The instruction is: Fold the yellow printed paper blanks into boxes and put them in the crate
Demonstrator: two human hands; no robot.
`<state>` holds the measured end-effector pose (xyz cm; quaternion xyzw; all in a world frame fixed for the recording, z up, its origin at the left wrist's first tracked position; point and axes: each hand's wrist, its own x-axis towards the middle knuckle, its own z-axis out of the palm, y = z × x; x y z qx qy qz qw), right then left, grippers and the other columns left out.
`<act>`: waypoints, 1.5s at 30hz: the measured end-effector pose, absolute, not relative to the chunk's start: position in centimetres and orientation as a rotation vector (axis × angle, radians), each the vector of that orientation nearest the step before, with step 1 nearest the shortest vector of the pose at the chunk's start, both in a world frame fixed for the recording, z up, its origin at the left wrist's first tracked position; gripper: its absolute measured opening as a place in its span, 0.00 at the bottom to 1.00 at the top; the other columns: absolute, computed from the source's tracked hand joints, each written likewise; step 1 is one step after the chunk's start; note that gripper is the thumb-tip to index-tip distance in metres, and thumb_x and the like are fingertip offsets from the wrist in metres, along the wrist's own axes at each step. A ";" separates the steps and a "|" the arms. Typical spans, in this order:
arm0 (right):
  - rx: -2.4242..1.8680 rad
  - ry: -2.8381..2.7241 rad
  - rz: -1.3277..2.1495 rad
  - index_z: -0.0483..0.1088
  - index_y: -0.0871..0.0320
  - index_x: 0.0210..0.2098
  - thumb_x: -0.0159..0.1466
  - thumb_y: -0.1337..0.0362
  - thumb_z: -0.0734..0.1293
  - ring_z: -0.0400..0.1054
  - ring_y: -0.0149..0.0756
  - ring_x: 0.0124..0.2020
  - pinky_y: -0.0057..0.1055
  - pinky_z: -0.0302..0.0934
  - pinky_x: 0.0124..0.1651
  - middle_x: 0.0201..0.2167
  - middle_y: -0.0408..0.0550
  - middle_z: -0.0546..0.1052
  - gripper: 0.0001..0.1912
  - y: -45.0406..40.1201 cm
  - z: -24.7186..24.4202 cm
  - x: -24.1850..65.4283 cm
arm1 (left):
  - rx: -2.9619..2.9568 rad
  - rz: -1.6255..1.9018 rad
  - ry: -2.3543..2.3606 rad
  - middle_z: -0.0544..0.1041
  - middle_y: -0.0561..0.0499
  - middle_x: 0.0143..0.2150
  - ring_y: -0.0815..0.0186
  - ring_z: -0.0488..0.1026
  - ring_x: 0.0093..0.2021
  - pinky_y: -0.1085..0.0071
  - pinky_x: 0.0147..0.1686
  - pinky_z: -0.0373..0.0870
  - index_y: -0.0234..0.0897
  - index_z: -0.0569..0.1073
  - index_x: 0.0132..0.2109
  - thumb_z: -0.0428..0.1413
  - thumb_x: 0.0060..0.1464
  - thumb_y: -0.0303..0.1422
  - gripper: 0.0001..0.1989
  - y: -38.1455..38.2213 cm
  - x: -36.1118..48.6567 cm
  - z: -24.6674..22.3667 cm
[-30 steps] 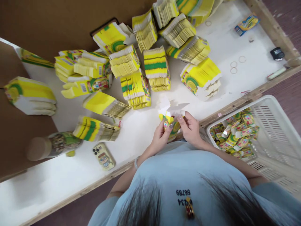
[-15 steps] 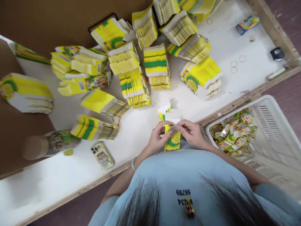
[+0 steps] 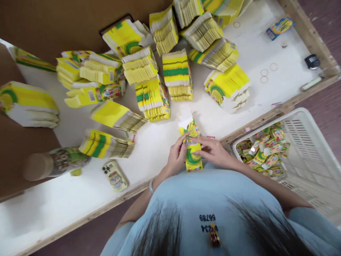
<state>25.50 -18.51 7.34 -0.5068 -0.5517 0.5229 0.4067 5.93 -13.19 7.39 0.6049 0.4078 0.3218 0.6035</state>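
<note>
Close to my body, at the table's front edge, is a small yellow and green carton (image 3: 194, 156) with a barcode flap at its upper end. My left hand (image 3: 178, 152) grips the carton's left side, thumb and fingers bent around it. From the right, my right hand (image 3: 213, 151) holds it, with its fingertips on the flap and the front. Just beyond, a second yellow carton (image 3: 195, 127) with a white flap lies on the table, partly hidden by the fingers. Both cartons look flattened or thin; their depth is hard to make out.
Bundles of flat yellow cartons (image 3: 177, 71) spread over the white table (image 3: 160, 142). A phone (image 3: 115, 176) and a lidded jar (image 3: 66, 161) are at left. At right stands a white basket (image 3: 306, 131) holding many cartons. A blue box (image 3: 280, 26) lies far right.
The white end flap that stood up between my fingers is folded down, and a barcode now shows there. My right hand has shifted slightly down, its fingers reaching across the carton.
</note>
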 end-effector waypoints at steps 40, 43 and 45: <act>-1.534 -0.998 0.931 0.62 0.51 0.65 0.76 0.44 0.55 0.76 0.41 0.43 0.39 0.73 0.50 0.43 0.50 0.80 0.26 -16.0 9.3 22.0 | 2.275 0.642 0.792 0.72 0.51 0.29 0.65 0.70 0.30 0.70 0.31 0.65 0.39 0.72 0.30 0.56 0.68 0.34 0.15 -11.9 6.7 9.4; -1.500 -0.980 0.902 0.61 0.50 0.66 0.76 0.43 0.55 0.76 0.41 0.44 0.37 0.72 0.51 0.42 0.50 0.80 0.27 -15.6 9.0 21.4 | 2.311 0.812 0.795 0.77 0.43 0.46 0.55 0.76 0.52 0.59 0.49 0.75 0.39 0.74 0.38 0.59 0.64 0.31 0.04 -11.9 6.9 9.1; -1.472 -1.068 0.904 0.63 0.49 0.66 0.76 0.43 0.52 0.76 0.42 0.49 0.39 0.71 0.56 0.46 0.51 0.80 0.28 -15.8 9.0 21.9 | 2.117 0.887 0.787 0.68 0.38 0.66 0.47 0.65 0.69 0.47 0.62 0.70 0.41 0.72 0.53 0.61 0.62 0.34 0.14 -11.8 6.9 8.8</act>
